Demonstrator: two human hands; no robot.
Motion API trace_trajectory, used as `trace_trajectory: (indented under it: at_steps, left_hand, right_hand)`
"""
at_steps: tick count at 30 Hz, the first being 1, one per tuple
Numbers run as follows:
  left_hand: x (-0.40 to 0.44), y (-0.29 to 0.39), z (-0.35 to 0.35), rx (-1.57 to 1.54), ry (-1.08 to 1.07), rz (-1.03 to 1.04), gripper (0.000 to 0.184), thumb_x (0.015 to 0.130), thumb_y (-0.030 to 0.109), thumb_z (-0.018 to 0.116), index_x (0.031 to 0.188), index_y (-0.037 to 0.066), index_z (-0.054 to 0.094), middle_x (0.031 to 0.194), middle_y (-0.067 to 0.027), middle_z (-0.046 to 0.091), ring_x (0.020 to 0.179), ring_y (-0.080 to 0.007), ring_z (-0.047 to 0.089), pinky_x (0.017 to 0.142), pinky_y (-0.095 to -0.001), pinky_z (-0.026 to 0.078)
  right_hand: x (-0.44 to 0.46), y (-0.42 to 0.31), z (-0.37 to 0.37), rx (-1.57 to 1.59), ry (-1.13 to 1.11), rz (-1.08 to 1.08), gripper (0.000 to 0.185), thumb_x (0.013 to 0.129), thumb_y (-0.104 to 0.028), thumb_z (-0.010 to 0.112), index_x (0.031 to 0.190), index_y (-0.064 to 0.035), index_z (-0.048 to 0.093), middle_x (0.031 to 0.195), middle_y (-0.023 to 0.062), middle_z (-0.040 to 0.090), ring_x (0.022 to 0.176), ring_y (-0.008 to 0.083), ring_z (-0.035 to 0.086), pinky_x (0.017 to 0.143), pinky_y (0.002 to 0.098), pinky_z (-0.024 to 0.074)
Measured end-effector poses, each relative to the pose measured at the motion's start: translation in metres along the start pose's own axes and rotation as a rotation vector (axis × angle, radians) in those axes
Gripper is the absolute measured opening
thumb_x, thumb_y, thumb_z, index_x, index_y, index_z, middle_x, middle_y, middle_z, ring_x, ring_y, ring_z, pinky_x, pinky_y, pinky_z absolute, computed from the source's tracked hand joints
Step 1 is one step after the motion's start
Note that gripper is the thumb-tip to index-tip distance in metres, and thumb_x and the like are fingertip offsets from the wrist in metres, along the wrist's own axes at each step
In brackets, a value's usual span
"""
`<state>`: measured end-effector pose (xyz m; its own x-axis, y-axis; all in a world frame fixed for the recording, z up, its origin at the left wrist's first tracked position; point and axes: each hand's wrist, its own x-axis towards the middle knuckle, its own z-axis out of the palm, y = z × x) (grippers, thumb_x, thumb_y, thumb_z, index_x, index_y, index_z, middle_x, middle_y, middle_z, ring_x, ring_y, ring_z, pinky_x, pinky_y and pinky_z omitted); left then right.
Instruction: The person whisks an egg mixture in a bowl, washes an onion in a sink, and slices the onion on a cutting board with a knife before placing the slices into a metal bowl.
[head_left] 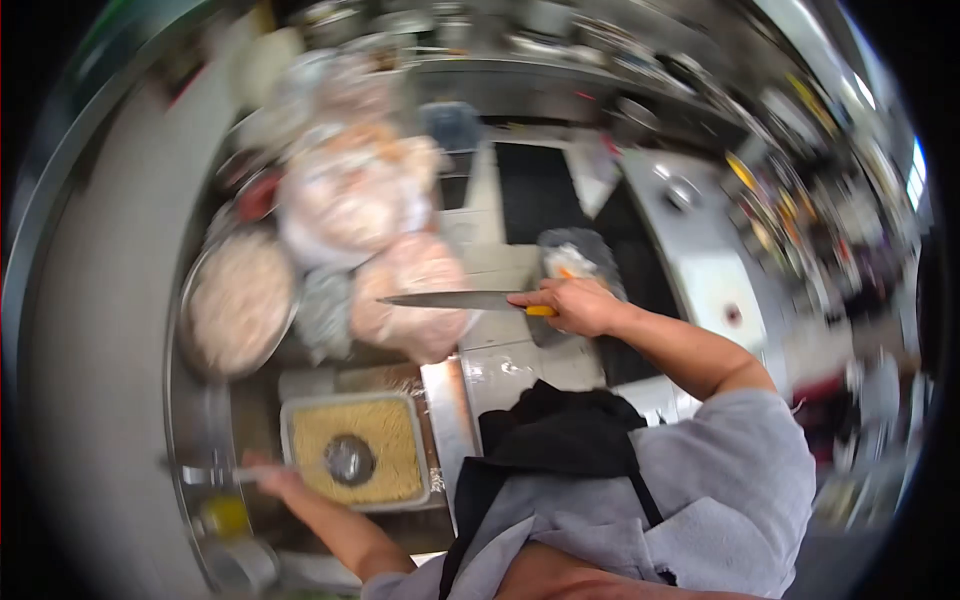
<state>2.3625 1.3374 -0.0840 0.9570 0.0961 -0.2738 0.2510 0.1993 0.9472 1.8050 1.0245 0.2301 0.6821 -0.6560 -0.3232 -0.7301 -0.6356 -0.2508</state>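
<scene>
My right hand point(575, 306) is closed on the yellow handle of a long knife point(450, 300), whose blade points left above a bag of pale pink meat point(410, 330). At the lower left, my left hand point(268, 474) is smeared by motion. It is beside a tray of yellowish crumbs point(310, 420), in which a round metal object point(349, 460) lies. A pale, blurred object point(205, 476) extends left from this hand; whether the fingers hold it is unclear.
A large bowl of pale food point(240, 305) and more bagged meat point(345, 195) stand on the left. A bin with a dark liner point(610, 262) is beyond my right hand. On the right counter are a white board point(720, 295) and many utensils.
</scene>
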Motion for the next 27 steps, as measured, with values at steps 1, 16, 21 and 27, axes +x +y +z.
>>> trace_trajectory:
  at_steps: [1,16,21,27]
  left_hand:
    - [-0.013,0.005,0.014,0.040,0.032,0.071,0.039,0.101,0.031,0.045,0.127,0.006,0.059,0.118,-0.0143,0.066,0.103,-0.0330,0.065,0.094,-0.0427,0.049]
    - [-0.168,-0.063,0.076,1.132,-0.359,0.540,0.035,0.095,0.027,0.050,0.113,0.000,0.064,0.109,-0.0206,0.067,0.095,-0.0374,0.065,0.083,-0.0453,0.050]
    - [-0.221,-0.049,0.064,1.487,-0.502,0.782,0.035,0.094,0.026,0.052,0.109,-0.002,0.065,0.107,-0.0227,0.067,0.092,-0.0389,0.065,0.080,-0.0462,0.050]
    - [-0.442,-0.036,0.148,1.339,-0.959,0.884,0.035,0.088,0.031,0.061,0.105,0.001,0.067,0.103,-0.0182,0.070,0.097,-0.0379,0.066,0.086,-0.0460,0.050]
  right_hand:
    - [-0.027,0.025,0.008,0.083,0.057,0.072,0.069,0.079,-0.008,0.061,0.143,-0.0296,0.049,0.109,0.0121,0.063,0.098,0.0351,0.064,0.085,0.0455,0.0505]
    - [-0.311,0.222,0.156,0.647,0.465,0.850,0.072,0.074,-0.007,0.065,0.143,-0.0246,0.050,0.114,0.0173,0.067,0.091,0.0354,0.064,0.087,0.0390,0.0513]
    - [-0.390,0.265,0.185,0.735,0.740,0.857,0.066,0.079,-0.008,0.065,0.142,-0.0192,0.050,0.104,0.0174,0.069,0.088,0.0315,0.065,0.087,0.0385,0.0505]
    - [-0.495,0.319,0.237,1.444,1.265,0.985,0.022,0.100,-0.023,0.056,0.113,-0.0065,0.050,0.068,0.0009,0.047,0.050,0.0104,0.046,0.046,0.0254,0.0404]
